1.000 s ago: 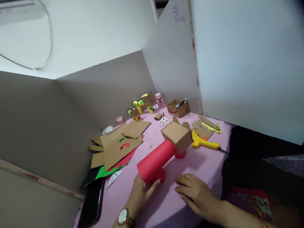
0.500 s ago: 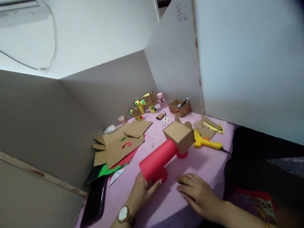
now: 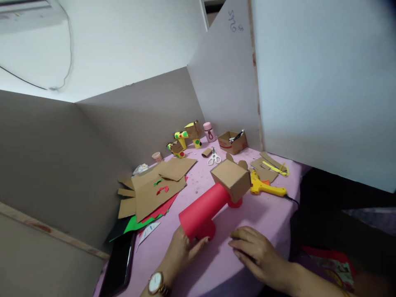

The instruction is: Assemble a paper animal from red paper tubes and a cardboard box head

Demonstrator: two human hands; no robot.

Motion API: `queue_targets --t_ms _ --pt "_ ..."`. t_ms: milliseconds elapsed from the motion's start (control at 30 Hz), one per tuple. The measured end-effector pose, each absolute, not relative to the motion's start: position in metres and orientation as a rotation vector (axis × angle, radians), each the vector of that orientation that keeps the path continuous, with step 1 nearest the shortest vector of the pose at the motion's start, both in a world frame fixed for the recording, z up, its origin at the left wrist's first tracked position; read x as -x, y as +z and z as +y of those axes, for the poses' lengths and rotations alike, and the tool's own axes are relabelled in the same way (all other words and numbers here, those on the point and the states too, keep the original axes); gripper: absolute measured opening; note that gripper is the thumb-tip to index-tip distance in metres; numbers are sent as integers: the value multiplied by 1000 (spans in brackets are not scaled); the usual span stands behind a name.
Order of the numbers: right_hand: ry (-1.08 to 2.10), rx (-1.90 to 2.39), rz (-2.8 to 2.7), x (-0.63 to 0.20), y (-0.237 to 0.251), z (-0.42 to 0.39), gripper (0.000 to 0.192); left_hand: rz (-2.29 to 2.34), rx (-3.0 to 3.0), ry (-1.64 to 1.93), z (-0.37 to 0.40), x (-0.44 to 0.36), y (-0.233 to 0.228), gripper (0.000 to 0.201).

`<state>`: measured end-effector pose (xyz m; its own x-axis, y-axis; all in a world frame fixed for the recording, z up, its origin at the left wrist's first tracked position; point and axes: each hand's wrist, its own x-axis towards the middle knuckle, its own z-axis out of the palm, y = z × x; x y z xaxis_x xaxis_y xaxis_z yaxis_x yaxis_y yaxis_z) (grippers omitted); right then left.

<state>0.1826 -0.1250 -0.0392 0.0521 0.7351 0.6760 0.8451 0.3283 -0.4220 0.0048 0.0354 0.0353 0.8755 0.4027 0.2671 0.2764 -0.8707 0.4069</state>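
Just above the left hand: a red tube figure [image 3: 202, 208] stands on the tabletop [image 3: 250, 216], slanting away from the left hand [image 3: 185, 248] to a cardboard box head [image 3: 232, 176].
Left hand: closed around the near leg, thumb along one side — the other fingers are hidden behind the tube.
Right hand: empty, fingers loosely bent, resting on the cloth to the right of the figure; this hand [image 3: 255, 253] touches no part of it.
Beyond the right hand: a yellow glue gun [image 3: 266, 187], its front end just beside the box head; contact cannot be told.
Left of the left hand: a dark flat device [image 3: 119, 264], with cardboard sheets [image 3: 159, 192] farther out.
Tipping risk: the bulky head probably makes the far end heavy, so lifting by the near leg alone could strain the joints.
Other risks: a hard squeeze might dent the tube — and a sideways nudge could push the head into the glue gun.
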Motion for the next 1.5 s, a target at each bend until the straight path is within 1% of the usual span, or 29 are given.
queue_targets --t_ms 100,233,333,433,633,767,833,933,1033,1100,1167,1267,1367,1500 --pt "-322 1566 -1560 -215 -35 -125 27 495 -2709 520 37 -6 36 24" --pt "-394 1877 -1363 -276 -27 -120 33 468 -2746 530 38 -5 33 24" --pt "-391 2106 -1326 -307 -27 -114 37 473 -2765 526 38 -3 33 25" --pt "-363 2281 -1336 -320 -30 -109 36 488 -2770 523 36 -3 33 28" --pt "-312 2436 -1338 -330 -33 -103 32 493 -2729 508 34 -4 34 27" --pt "-307 2390 -1389 -339 -36 -98 24 502 -2719 520 33 -4 33 27" --pt "-313 2342 -1397 -342 -38 -99 23 507 -2718 530 33 -4 33 26" --pt "-334 2217 -1389 -340 -40 -113 30 511 -2716 528 32 -5 34 23" --pt "-352 2066 -1382 -327 -44 -144 39 504 -2712 514 32 -5 34 22" --pt "-368 1968 -1399 -311 -50 -169 40 498 -2709 503 32 -6 33 22" --pt "-378 1744 -1487 -288 -55 -191 40 494 -2703 495 33 -6 31 23" --pt "-228 1572 -1774 -250 -55 -207 47 486 -2699 486 36 -6 29 24" --pt "-40 1415 -1982 -220 -42 -197 44 471 -2708 469 37 -6 29 21" --pt "135 1282 -2080 -199 -23 -169 40 452 -2720 443 36 -6 30 16"
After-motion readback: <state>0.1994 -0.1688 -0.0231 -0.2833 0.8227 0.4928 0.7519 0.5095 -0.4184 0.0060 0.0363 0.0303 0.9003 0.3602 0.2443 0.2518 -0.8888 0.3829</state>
